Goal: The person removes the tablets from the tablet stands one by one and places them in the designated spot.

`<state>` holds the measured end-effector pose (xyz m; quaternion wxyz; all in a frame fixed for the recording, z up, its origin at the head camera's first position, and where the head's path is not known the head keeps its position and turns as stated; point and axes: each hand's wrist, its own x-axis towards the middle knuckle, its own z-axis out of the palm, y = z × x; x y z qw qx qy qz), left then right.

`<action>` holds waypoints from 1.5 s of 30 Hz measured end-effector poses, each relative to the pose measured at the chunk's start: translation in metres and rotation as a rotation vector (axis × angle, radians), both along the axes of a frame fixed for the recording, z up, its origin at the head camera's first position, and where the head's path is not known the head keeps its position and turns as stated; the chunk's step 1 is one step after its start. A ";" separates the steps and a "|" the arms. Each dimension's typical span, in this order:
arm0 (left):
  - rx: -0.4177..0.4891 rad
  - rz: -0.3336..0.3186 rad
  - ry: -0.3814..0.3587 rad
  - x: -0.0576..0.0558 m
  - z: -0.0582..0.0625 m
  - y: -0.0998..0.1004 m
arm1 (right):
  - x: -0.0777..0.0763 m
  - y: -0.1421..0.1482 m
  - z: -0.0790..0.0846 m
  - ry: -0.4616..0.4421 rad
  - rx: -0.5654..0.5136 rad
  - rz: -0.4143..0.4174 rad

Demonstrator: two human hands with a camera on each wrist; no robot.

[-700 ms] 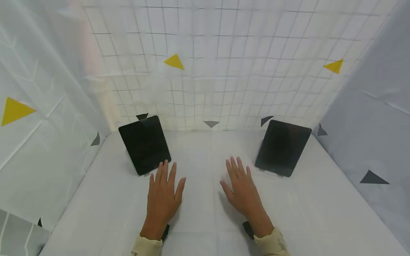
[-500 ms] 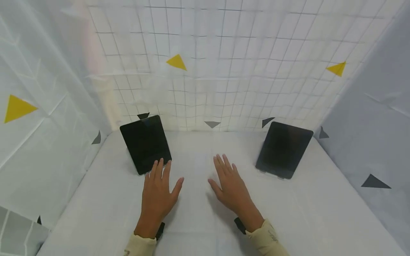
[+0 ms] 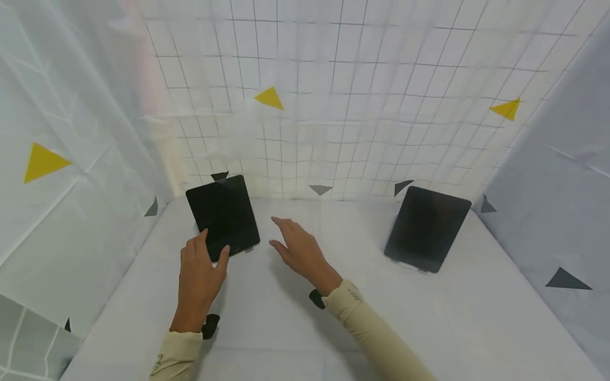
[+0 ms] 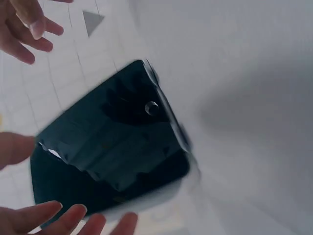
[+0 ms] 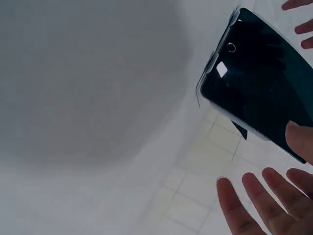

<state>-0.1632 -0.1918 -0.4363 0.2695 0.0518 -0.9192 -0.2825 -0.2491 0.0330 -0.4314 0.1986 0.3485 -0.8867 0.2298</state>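
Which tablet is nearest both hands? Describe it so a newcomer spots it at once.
On the white table, near the gridded back wall, find the tilted black tablet at left. The left hand is at its lower left corner, the right hand off its right side. In the head view, its round home button shows; none is visible on the right-side tablet.

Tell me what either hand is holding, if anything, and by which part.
Nothing is held: the left hand and right hand are near the left tablet; neither grips it.
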 end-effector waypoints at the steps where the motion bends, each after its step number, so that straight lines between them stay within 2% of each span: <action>1: 0.032 0.002 -0.012 -0.001 0.000 -0.004 | -0.004 -0.006 0.000 -0.021 -0.026 0.009; 7: 0.191 0.022 -0.078 -0.011 -0.007 -0.018 | -0.027 -0.040 0.000 -0.193 -0.177 0.027; 12: 0.293 0.068 -0.052 -0.020 -0.014 -0.022 | -0.041 -0.055 -0.003 -0.271 -0.277 -0.018; 17: 0.330 0.121 -0.017 -0.025 -0.018 -0.022 | -0.047 -0.061 -0.013 -0.316 -0.301 -0.032; 23: 0.332 0.135 0.010 -0.026 -0.018 -0.022 | -0.053 -0.064 -0.024 -0.317 -0.374 -0.028; 29: 0.334 0.155 0.016 -0.030 -0.022 -0.023 | -0.058 -0.068 -0.031 -0.320 -0.378 -0.042; 34: 0.349 0.161 0.020 -0.034 -0.026 -0.019 | -0.056 -0.071 -0.032 -0.272 -0.436 -0.074; 40: 0.273 0.142 0.108 -0.036 -0.027 -0.020 | -0.054 -0.073 -0.033 -0.226 -0.443 -0.092; 45: 0.249 0.124 0.115 -0.035 -0.028 -0.023 | -0.056 -0.073 -0.032 -0.223 -0.442 -0.101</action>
